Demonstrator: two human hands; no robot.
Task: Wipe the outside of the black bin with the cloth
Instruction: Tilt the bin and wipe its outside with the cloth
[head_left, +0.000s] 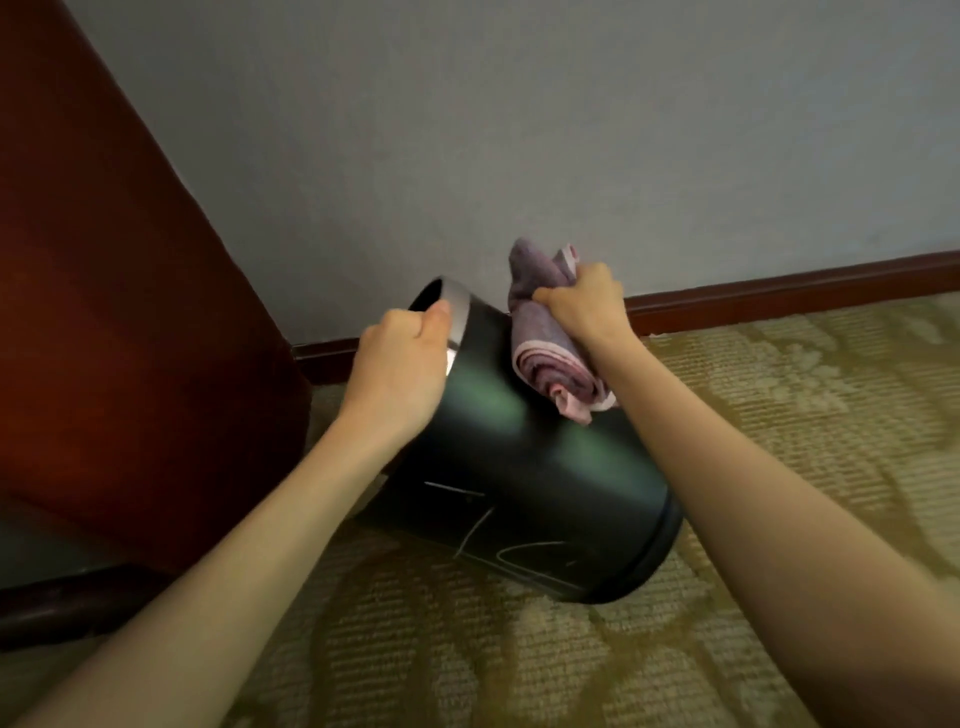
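The black bin (524, 467) is tipped over, its mouth pointing up and left toward the wall and its base toward me at lower right. A silver band rings its mouth. My left hand (402, 364) grips that rim, thumb over the band. My right hand (584, 306) is closed on a bunched purple and pink cloth (550, 358), which presses against the bin's upper right side. White scratch marks show on the bin's near side.
A dark red-brown wooden cabinet (119, 312) stands close on the left. A grey wall (519, 130) with a dark red baseboard (779, 296) runs behind the bin. Patterned beige carpet (779, 415) covers the floor to the right and in front.
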